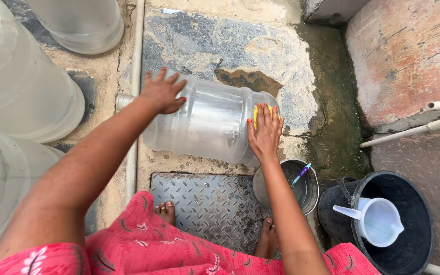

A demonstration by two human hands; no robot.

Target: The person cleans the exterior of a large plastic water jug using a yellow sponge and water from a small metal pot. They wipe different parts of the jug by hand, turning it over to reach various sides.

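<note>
Fingers of the right hand are spread flat and pressed on a yellow sponge, which is pinned against the base end of a large clear water jug; nothing is clenched, the palm simply bears down. The left hand is laid open over the jug's shoulder near the neck, steadying it without any closed grasp. The jug is lying on its side on the concrete floor, its long axis running left to right across the view, neck to the left, base to the right. The base is thus directly under the right hand, the neck end closer to the left.

A steel checker plate is set just below the jug, where bare feet are planted. A small metal pail stands just beside the right forearm, with what may be a toothbrush inside, though it is too small to be sure. A black bucket holding a white measuring jug is seen further right. More clear jugs are crowded along the left, so open room is found mostly above the jug. A white pipe crosses at the right wall.
</note>
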